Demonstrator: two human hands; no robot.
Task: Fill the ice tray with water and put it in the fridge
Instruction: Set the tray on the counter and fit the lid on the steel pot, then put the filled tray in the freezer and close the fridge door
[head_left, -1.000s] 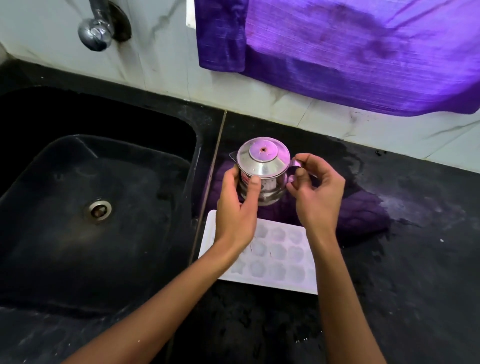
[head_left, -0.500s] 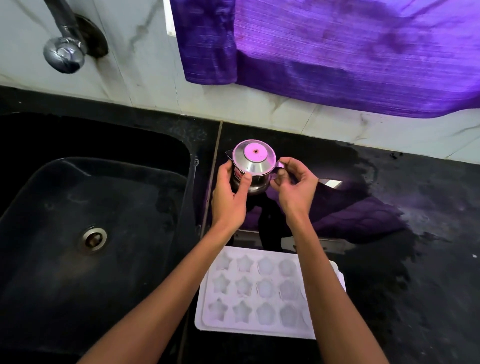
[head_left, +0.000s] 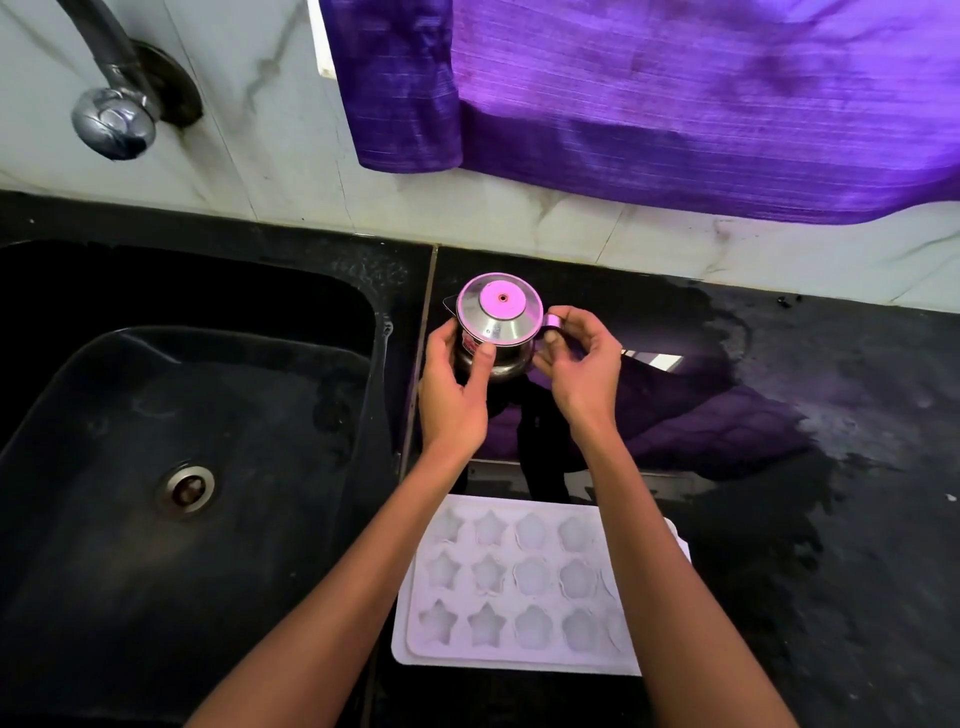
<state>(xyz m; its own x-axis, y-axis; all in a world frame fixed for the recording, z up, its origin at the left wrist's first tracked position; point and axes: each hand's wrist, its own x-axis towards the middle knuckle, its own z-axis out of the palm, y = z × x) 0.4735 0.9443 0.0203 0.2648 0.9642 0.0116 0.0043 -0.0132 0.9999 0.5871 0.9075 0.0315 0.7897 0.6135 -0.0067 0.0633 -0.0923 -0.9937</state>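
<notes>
Two hands (head_left: 452, 395) (head_left: 584, 364) grip jug (head_left: 496, 325) behind tray (head_left: 524, 587), beside sink (head_left: 156, 415).

I see a small jug (head_left: 497, 332) of polished steel, its lid mirror-bright and tinted pink by reflection. The ice tray (head_left: 524, 587) looks like matt white plastic, smooth, with faintly translucent star and flower wells. The countertop (head_left: 857, 519) is black stone, speckled, glossy where it is wet and duller towards the right. The sink (head_left: 156, 395) is dark with a satin sheen, and its drain ring (head_left: 186, 488) is dull metal. The tap (head_left: 111, 122) is shiny chrome. The wall (head_left: 270, 130) is smooth pale marble-look tile. The purple cloth (head_left: 701, 93) has a silky, ribbed weave.
</notes>
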